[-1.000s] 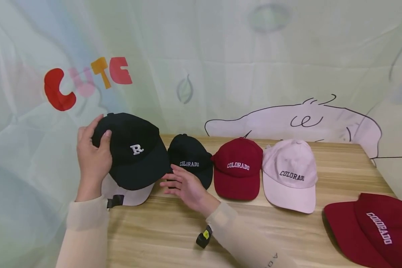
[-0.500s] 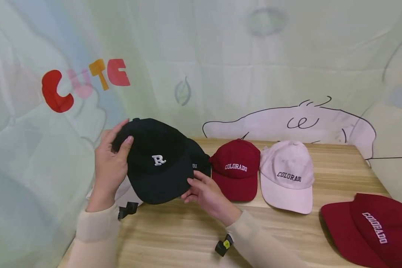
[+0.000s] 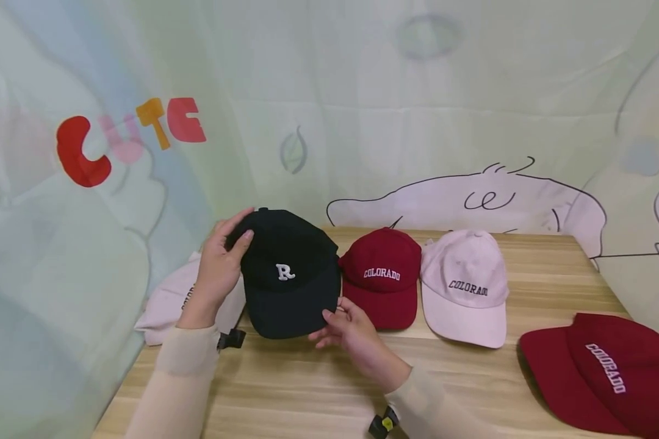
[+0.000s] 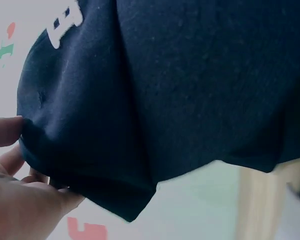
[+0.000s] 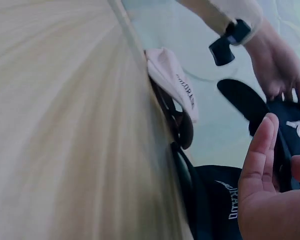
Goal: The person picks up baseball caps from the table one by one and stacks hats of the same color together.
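Note:
A black baseball cap [image 3: 291, 274] with a white R is held up, brim toward me. My left hand [image 3: 218, 268] grips its crown on the left side, thumb in front; the left wrist view shows those fingers [image 4: 10, 131] at the crown's edge. With thumb above and fingers below, my right hand [image 3: 357, 338] pinches the brim's right edge. Behind and below it, a black COLORADO cap [image 5: 220, 205] lies on the table in the right wrist view; the held cap hides it almost wholly from the head view.
A red COLORADO cap [image 3: 381, 280] and a pale pink one [image 3: 464, 289] sit to the right in a row. Another pale cap [image 3: 167, 302] lies at the left, partly behind my left arm. A second red cap [image 3: 609, 378] is at the table's [image 3: 285, 396] right front. A printed curtain [image 3: 362, 110] hangs behind.
The R cap has moved right and slightly down, from over the pale left cap to in front of the black COLORADO cap. My right hand, earlier near the brim, now pinches it.

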`<state>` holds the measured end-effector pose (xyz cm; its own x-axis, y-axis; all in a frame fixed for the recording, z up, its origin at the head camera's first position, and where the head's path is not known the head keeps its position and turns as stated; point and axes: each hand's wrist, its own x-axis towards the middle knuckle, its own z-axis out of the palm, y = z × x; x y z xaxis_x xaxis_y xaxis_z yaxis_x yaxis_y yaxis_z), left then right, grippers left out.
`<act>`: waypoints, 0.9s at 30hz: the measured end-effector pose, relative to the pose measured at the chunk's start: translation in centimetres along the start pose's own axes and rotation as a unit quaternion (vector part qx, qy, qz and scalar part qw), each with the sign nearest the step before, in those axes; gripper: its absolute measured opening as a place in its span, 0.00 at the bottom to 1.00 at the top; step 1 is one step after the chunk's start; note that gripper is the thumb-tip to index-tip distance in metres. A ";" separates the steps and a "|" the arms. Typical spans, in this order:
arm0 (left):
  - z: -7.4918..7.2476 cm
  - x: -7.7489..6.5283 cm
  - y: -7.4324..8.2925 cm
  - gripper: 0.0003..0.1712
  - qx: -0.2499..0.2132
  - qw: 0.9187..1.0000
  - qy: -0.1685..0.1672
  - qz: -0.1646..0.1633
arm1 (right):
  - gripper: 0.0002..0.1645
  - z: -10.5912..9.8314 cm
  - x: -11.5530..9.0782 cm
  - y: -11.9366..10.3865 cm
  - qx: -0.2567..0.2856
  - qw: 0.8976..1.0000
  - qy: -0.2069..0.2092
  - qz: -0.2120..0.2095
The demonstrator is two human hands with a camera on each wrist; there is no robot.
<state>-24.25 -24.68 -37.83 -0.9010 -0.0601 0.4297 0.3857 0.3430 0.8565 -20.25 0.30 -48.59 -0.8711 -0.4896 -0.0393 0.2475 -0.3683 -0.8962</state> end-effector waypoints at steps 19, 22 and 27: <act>4.0 1.0 -6.4 0.35 0.161 0.986 -0.045 -0.023 | 0.07 -0.7 1.8 2.5 0.035 0.993 0.083 0.071; 4.8 0.8 -6.7 0.43 0.219 0.973 -0.058 -0.033 | 0.15 -0.6 1.9 2.6 0.026 0.993 0.085 0.079; 5.7 0.6 -7.2 0.56 0.284 0.953 -0.089 -0.054 | 0.27 -0.5 1.5 2.3 0.011 0.994 0.082 0.075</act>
<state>-28.72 -21.83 -45.36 -0.9684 0.0183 0.2488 0.1637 0.7991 0.5785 -21.17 -0.88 -50.96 -0.8804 -0.4058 -0.2452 0.3878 -0.3189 -0.8648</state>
